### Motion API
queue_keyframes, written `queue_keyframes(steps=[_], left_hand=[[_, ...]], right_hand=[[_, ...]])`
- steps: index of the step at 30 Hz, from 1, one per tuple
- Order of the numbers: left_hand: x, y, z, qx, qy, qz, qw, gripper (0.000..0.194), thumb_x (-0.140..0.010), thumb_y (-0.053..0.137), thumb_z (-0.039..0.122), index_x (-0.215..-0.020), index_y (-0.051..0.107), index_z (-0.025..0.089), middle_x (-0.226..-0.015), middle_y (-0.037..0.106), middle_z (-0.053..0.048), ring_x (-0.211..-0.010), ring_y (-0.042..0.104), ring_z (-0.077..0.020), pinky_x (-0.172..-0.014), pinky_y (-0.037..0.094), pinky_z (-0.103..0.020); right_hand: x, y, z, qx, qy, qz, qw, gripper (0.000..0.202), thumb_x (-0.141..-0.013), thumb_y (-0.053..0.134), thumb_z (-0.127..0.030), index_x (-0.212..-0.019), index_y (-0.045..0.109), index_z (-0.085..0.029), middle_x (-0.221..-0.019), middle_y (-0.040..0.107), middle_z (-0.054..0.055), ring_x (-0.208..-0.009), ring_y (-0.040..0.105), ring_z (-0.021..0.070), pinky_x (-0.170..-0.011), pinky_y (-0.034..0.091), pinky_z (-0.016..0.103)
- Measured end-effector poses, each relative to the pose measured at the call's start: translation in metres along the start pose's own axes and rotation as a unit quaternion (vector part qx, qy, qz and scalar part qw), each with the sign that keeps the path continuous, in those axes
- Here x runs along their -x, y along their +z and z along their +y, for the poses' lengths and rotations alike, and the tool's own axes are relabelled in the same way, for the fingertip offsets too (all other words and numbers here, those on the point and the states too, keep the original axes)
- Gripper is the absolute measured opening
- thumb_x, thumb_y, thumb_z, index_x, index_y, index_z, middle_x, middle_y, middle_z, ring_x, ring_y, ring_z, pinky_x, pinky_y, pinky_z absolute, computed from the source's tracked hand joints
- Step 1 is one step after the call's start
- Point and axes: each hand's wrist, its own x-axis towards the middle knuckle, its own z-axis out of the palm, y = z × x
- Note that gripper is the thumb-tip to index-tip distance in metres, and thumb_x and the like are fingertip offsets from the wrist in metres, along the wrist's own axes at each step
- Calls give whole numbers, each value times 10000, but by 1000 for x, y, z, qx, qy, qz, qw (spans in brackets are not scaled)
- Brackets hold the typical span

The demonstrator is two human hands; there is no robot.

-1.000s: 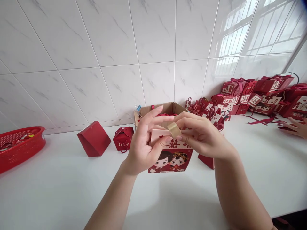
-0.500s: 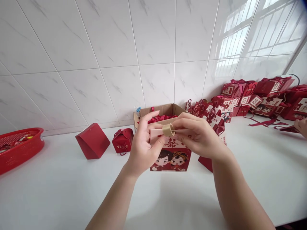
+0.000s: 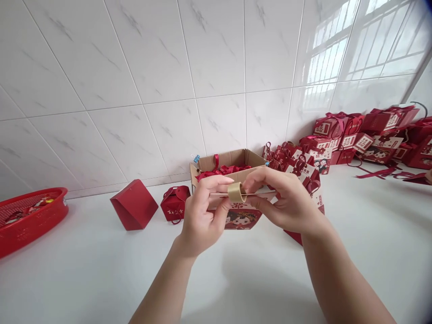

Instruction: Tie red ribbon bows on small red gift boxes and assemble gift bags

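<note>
Between my two hands is a red and cream gift box point(image 3: 243, 219) printed with cartoon figures, held off the table with its top edge tipped toward me. A gold ribbon loop point(image 3: 235, 192) stands at the middle of that edge. My left hand point(image 3: 205, 211) pinches the edge just left of the loop, thumb in front and fingers behind. On the other side my right hand point(image 3: 278, 198) is closed on the same edge, its fingertips close to the loop. My fingers hide parts of the box's upper panel.
Behind my hands an open cardboard box point(image 3: 248, 158) holds red ribbons. To the left are a plain red box point(image 3: 134, 204), a small red gift box point(image 3: 175, 203) and a red plastic basket point(image 3: 33, 220). Finished-looking gift boxes point(image 3: 337, 135) pile up at right, near another person's hand point(image 3: 429, 175).
The gift box has tilted, so its front print shows less and its top edge faces me more. Both hands keep their hold. The view has shifted slightly.
</note>
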Motion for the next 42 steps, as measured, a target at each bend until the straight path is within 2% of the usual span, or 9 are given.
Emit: queue_keyframes(steps=[5,11,16,20,26,29,32,36,42], left_hand=[[2,-8,14,-53,64,41,996,375,-837,593,69,-1135,471,261,-866,670,7,-764,669,-147,-633,580,-276],[2,-2,21,-42,54,76,995,358,-858,586,106,-1133,433,275,-757,647,40,-796,682,-164,-685,572,-315],[-1,-2,22,46,-33,45,997,362,-845,617,147,-1159,468,247,-880,642,-11,-802,661,-160,-697,563,-299],[-6,-9,27,29,-67,14,997,165,-840,637,226,-999,611,194,-935,634,-55,-896,622,-189,-811,523,-331],[-5,-11,22,-1,-93,84,992,71,-856,630,238,-908,678,228,-837,679,-5,-791,630,-141,-728,511,-267],[-4,-12,22,-14,-112,108,988,72,-831,662,269,-876,694,223,-818,683,-8,-763,631,-149,-688,513,-273],[-4,-15,23,-32,-136,108,984,97,-830,660,301,-838,696,211,-776,676,-13,-722,621,-147,-631,501,-266],[-7,-14,24,-42,-145,93,984,130,-835,650,322,-813,678,196,-727,657,-15,-685,613,-144,-606,500,-264],[-9,-14,29,-16,-63,128,990,334,-818,671,350,-1114,575,228,-993,651,-50,-859,640,-170,-785,538,-323]], right_hand=[[0,2,-5,-97,-1,46,994,257,-772,709,-172,-1005,602,-196,-848,678,23,-744,660,135,-628,565,241],[-6,8,-3,-185,9,39,982,120,-732,759,-212,-821,683,-186,-865,711,44,-846,679,176,-725,576,295],[-5,15,-1,-250,72,70,963,98,-740,752,-213,-765,662,-185,-803,710,36,-774,672,180,-710,565,319],[-3,16,-2,-262,136,47,954,138,-756,737,-230,-709,619,-176,-806,698,41,-719,642,163,-685,546,321],[-5,17,-1,-306,233,-20,923,166,-737,749,-244,-765,610,-157,-706,644,8,-536,535,92,-463,426,224],[-6,23,2,-336,217,-22,916,210,-717,763,-232,-708,567,-158,-704,632,2,-543,525,84,-463,409,215],[-5,30,6,-335,198,-4,921,239,-715,766,-236,-674,542,-161,-792,649,27,-630,559,106,-523,437,238],[-5,32,5,-314,210,1,926,250,-733,751,-229,-645,524,-171,-685,606,0,-602,531,109,-540,430,262],[5,-5,-28,-159,212,117,957,166,-738,750,-206,-687,592,-195,-801,671,22,-716,617,174,-603,476,304]])
